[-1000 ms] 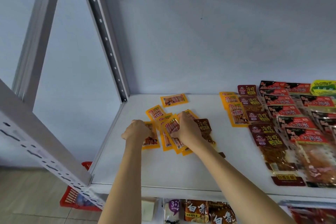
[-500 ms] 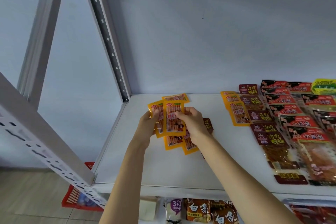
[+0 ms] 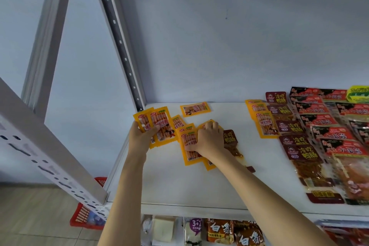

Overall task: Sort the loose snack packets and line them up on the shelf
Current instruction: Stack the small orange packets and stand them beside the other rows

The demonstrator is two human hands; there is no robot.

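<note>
1. Gripped in the left hand [image 3: 139,138] was a fan of flat yellow plastic sausage packets [image 3: 157,126]; the right hand [image 3: 207,142] pressed spread fingers on loose ones [image 3: 189,146]
2. White metal shelf [image 3: 179,185]: sorted red and brown packet rows [image 3: 311,126] lay right, apparently finished
3. Loose yellow pile and one brown packet [image 3: 230,138] remained unsorted

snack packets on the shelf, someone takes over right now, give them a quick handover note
Left hand: grips a small fan of orange packets, lifted at the shelf's left end.
Right hand: fingers pressing on the loose orange pile; whether they pinch a packet cannot be told.
A brown packet lies partly under that pile; one stray orange packet lies behind it.
Done: orange row, brown row and red rows lined up on the right of the white shelf.
Left: gather the loose orange ones, add them to the orange row, and move the brown one to its row.
</note>
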